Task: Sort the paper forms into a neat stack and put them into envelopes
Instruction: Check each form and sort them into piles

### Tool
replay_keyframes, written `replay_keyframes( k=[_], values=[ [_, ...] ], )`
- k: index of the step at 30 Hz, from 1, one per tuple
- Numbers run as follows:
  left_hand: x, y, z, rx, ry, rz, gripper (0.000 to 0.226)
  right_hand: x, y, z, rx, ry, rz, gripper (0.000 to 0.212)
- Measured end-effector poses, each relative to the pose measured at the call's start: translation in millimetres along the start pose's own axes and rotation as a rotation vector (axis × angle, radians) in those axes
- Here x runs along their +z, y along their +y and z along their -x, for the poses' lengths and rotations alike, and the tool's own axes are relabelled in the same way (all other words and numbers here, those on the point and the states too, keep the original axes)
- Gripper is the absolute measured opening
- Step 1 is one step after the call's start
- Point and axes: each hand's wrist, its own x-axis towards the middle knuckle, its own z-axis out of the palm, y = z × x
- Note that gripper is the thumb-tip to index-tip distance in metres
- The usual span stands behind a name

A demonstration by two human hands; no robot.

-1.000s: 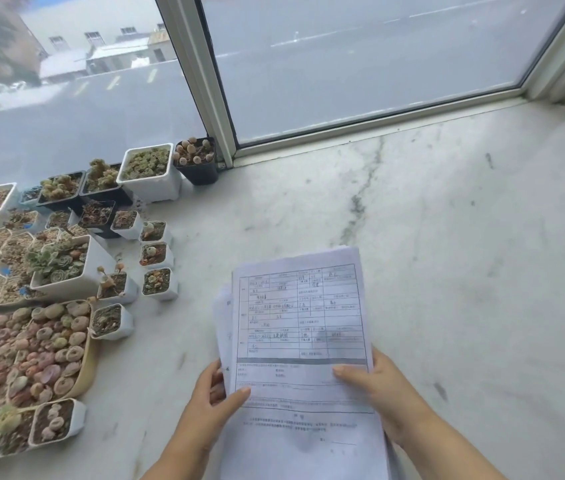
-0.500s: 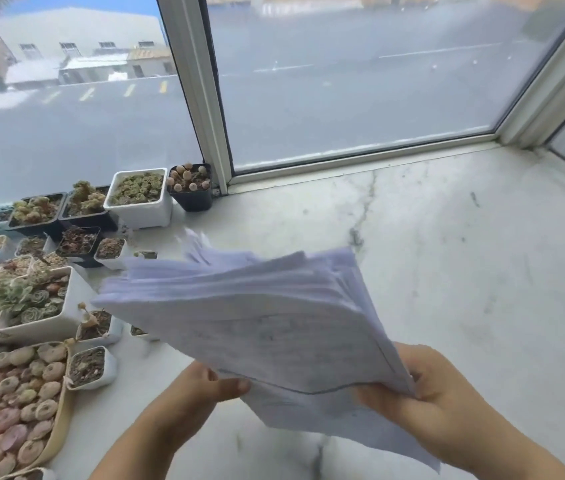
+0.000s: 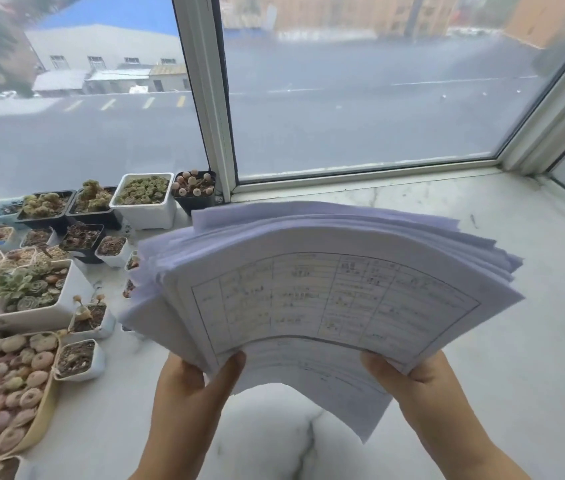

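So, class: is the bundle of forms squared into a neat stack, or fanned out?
Fanned out. The forms bow upward between both hands, and their far edges sit staggered, not flush.

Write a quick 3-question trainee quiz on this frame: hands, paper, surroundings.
1. True or false: the stack of forms lies flat on the marble sill.
2. Multiple choice: how is the stack held? A) left hand only B) right hand only C) both hands, one at each lower side D) by neither hand
3. Fill in: the succulent pots stand to the ___ of the stack.

Key
1. False: it is lifted off the sill, bowed and fanned, edges uneven.
2. C: the left hand and right hand each grip it with the thumb on top.
3. left
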Motion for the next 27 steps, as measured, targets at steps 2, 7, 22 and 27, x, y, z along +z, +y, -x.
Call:
replay_keyframes(
  k=[2, 7, 22, 27],
  values=[
    [3, -12, 6, -0.016, 0.013, 0.071, 0.056, -4, 11, 2, 0.041, -0.025, -0.058, 0.034],
    [13, -21, 19, -0.021, 0.029, 0.167, 0.058, -14, 22, 5, 0.046, -0.017, -0.194, 0.056],
    [16, -16, 48, 0.048, 0.203, 0.126, 0.048, 15, -1, 23, -0.029, 0.084, -0.029, 0.052],
    [6, 10, 52, 0.083, 0.230, 0.186, 0.058, 14, -27, 28, -0.054, -0.008, -0.071, 0.045]
  ],
)
